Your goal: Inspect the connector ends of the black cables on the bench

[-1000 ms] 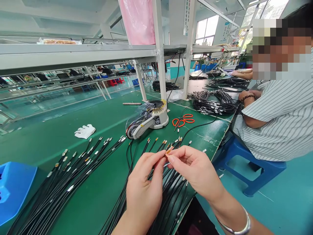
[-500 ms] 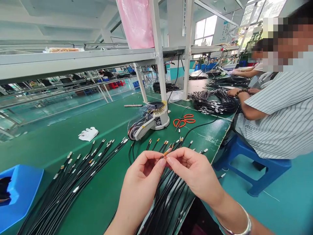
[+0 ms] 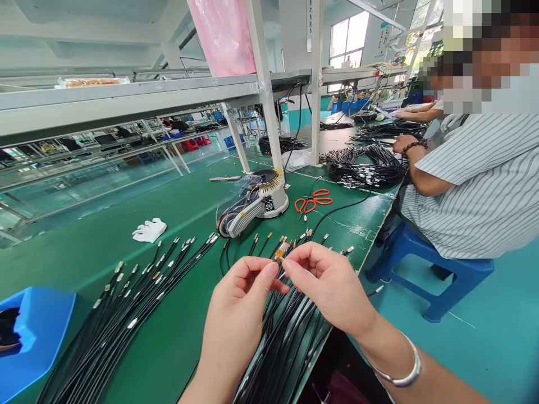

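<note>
Between my two hands is a cable end [image 3: 281, 250] with an orange and silver connector pointing up and away from me. My left hand [image 3: 242, 300] pinches it from the left, thumb against forefinger. From the right, my right hand [image 3: 330, 286] pinches at the same spot, its thumb and forefinger nearly touching the left fingertips. Beneath and beyond both hands lies a bundle of black cables [image 3: 290, 320] with small tipped ends. Another bundle of black cables [image 3: 138, 303], with white and silver ends, is spread on the green table [image 3: 168, 336] to the left.
A tape dispenser [image 3: 269, 199] stands beyond my hands, with red-handled scissors [image 3: 312, 203] beside it. A white glove [image 3: 149, 230] and a blue bin [image 3: 37, 331] are at left. At right, a person in a striped shirt [image 3: 484, 185] sits on a blue stool [image 3: 446, 255].
The view has shifted slightly. The connector stands more upright and shows more clearly above my fingertips. Both hands still pinch at the cable end.
</note>
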`<control>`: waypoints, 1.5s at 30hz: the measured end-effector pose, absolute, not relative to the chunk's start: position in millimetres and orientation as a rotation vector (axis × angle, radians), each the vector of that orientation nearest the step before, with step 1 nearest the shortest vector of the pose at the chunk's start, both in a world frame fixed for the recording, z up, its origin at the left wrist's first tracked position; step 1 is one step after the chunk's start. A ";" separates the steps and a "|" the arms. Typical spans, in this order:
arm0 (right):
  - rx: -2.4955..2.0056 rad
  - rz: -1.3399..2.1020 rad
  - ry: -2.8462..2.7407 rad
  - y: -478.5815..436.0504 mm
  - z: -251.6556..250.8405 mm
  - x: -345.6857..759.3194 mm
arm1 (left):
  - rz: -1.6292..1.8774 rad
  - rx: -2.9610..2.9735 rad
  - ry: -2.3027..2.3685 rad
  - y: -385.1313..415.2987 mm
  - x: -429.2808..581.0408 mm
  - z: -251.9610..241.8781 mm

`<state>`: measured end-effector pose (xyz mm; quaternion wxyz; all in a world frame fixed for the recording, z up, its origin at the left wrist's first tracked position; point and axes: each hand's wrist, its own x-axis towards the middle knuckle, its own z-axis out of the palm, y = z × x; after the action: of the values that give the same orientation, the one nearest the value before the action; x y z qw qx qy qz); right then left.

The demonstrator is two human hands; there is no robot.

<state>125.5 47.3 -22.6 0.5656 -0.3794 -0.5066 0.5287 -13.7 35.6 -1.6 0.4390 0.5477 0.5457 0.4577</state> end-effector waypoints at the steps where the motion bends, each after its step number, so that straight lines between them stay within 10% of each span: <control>1: -0.881 1.251 -1.192 47.5 -22.5 125.3 | 1.137 1.346 1.326 35.4 -13.8 -3.0; 45: -0.761 1.305 -1.406 101.7 -35.4 150.6 | 0.900 0.964 0.766 47.2 -20.5 -2.1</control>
<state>150.6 101.7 -35.4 0.5130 -0.3167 -0.5848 0.5427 -20.5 47.2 -2.1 0.7232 0.4367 0.3468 0.4075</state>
